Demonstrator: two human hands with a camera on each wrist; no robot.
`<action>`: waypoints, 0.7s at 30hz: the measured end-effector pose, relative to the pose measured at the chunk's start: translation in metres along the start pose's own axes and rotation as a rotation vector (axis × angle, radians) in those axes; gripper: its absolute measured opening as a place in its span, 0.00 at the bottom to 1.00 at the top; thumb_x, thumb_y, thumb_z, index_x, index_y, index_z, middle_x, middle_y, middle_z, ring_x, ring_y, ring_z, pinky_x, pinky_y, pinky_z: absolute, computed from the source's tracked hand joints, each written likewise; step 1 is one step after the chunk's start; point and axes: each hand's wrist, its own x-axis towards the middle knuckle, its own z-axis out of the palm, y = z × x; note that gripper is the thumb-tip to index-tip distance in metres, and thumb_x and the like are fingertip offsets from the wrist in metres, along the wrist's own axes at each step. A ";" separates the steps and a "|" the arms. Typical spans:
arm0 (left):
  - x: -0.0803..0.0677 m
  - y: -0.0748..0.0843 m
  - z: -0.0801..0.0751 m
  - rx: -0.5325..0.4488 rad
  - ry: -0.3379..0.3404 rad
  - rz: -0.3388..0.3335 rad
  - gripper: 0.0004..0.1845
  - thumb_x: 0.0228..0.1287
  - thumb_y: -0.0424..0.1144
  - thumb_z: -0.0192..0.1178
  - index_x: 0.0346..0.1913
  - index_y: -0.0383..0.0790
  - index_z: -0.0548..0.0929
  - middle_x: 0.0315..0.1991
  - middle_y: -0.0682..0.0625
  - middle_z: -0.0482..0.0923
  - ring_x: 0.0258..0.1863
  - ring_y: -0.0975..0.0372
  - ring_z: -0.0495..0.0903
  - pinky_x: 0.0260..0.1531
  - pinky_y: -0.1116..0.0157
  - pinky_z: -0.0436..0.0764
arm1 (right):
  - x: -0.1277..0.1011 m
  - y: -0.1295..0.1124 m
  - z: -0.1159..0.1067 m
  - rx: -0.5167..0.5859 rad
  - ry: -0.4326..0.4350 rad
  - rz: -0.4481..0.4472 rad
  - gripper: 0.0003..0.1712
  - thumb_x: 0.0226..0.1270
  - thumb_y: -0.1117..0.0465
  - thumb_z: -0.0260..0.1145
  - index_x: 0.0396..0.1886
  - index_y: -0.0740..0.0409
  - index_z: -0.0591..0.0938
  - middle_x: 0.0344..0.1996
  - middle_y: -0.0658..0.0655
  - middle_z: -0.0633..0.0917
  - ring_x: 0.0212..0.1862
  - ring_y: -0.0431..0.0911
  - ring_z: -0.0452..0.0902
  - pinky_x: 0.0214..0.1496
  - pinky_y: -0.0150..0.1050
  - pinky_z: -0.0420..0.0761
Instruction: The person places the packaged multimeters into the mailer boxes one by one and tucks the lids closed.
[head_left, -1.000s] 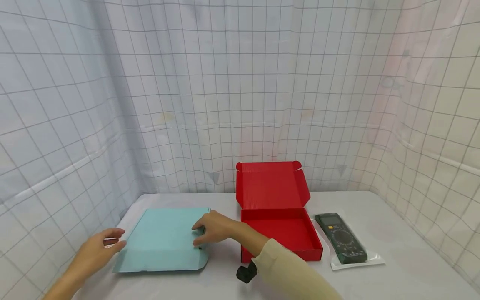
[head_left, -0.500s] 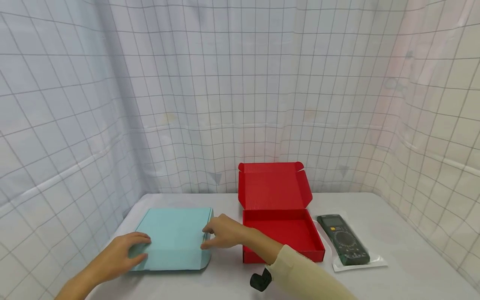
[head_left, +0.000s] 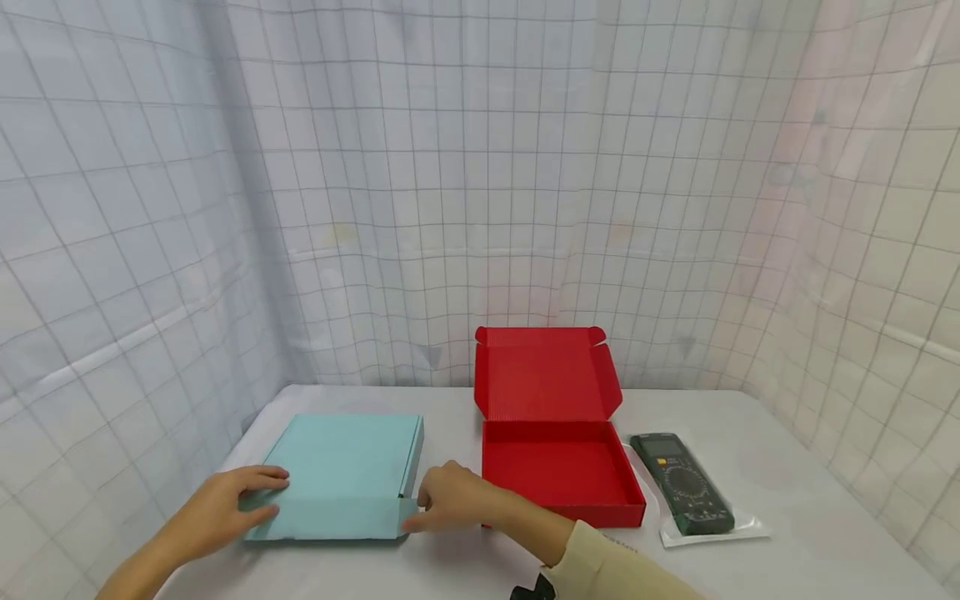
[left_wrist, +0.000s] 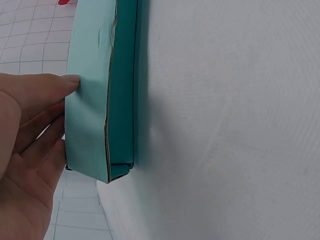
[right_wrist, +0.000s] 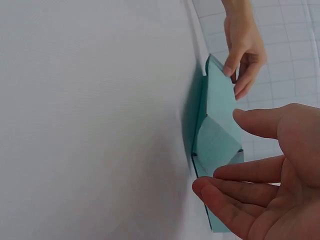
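A light blue cardboard box (head_left: 348,454) lies with its lid down at the table's left, its front flap (head_left: 322,518) sloping forward. At the lid's front left corner rests my left hand (head_left: 217,512); in the left wrist view its thumb touches the flap's face and the other fingers lie along the box's end. My right hand (head_left: 453,500) is at the front right corner, next to a small side tab (head_left: 407,515) that sticks out from the flap. The right wrist view has this hand (right_wrist: 270,180) with thumb and fingers spread apart, nothing between them.
A red cardboard box (head_left: 558,467) stands open in the middle, its lid raised at the back. Right of it, a dark multimeter (head_left: 684,483) lies on a clear plastic bag (head_left: 738,529). Grid-patterned white curtains (head_left: 525,208) enclose the table's back and sides.
My left hand has come from beside the blue box onto its front left corner. The right hand has slid from the lid's right edge toward me, and the side tab now points outward.
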 end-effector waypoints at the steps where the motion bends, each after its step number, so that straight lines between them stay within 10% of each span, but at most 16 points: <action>1: -0.001 -0.001 -0.001 -0.015 -0.002 -0.004 0.16 0.55 0.37 0.79 0.47 0.40 0.91 0.52 0.50 0.86 0.53 0.71 0.80 0.46 0.78 0.78 | 0.001 0.000 0.004 0.007 0.005 0.021 0.19 0.66 0.49 0.76 0.43 0.61 0.92 0.27 0.45 0.87 0.29 0.36 0.78 0.32 0.30 0.81; 21: -0.001 0.002 -0.004 -0.055 -0.035 -0.021 0.16 0.55 0.38 0.79 0.46 0.37 0.91 0.53 0.47 0.86 0.53 0.67 0.81 0.48 0.80 0.76 | 0.013 0.001 0.033 0.179 0.143 0.155 0.19 0.64 0.49 0.75 0.30 0.62 0.88 0.16 0.49 0.79 0.22 0.43 0.74 0.24 0.35 0.73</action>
